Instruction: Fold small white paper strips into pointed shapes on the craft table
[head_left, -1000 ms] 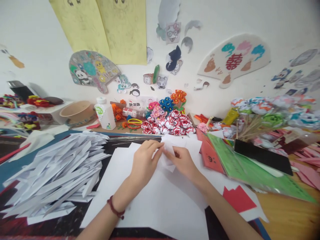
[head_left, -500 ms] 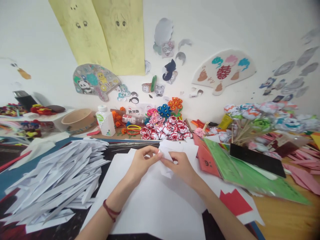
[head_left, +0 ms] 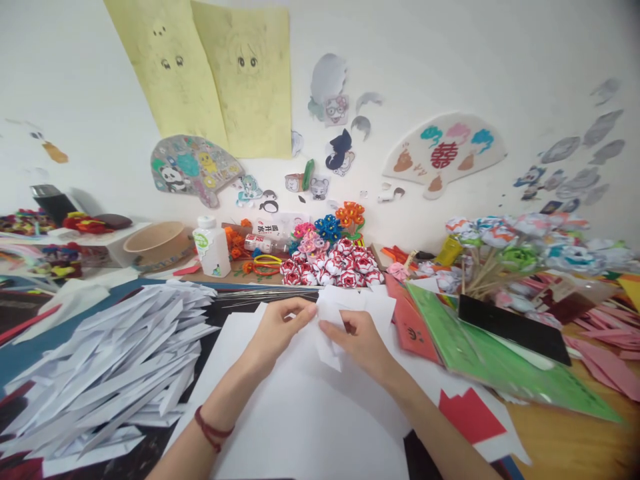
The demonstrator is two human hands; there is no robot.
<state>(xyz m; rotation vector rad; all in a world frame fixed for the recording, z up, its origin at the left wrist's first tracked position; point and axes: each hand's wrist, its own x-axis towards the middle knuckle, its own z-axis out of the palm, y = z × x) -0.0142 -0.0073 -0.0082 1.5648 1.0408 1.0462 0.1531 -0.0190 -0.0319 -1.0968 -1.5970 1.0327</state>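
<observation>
A small folded piece of white paper (head_left: 330,343) is held up above the white sheets, its lower end hanging as a point. My right hand (head_left: 360,339) pinches it from the right side, thumb across its front. On the other side, my left hand (head_left: 280,328) has thumb and forefinger pressed together at the paper's upper left edge; the exact grip there is small and hard to see. Beneath both hands lie large white paper sheets (head_left: 300,420), spread over the dark tabletop.
At left is a heap of folded white paper strips (head_left: 120,360). Red-and-white paper flowers (head_left: 345,260) and a white bottle (head_left: 212,248) stand behind. To the right lie a green packet (head_left: 505,360), a black phone-like slab (head_left: 514,329) and red paper (head_left: 470,415).
The left fingertips have shifted slightly left along the folded paper, and its lower point hangs a little lower. The whole view has tilted slightly upward.
</observation>
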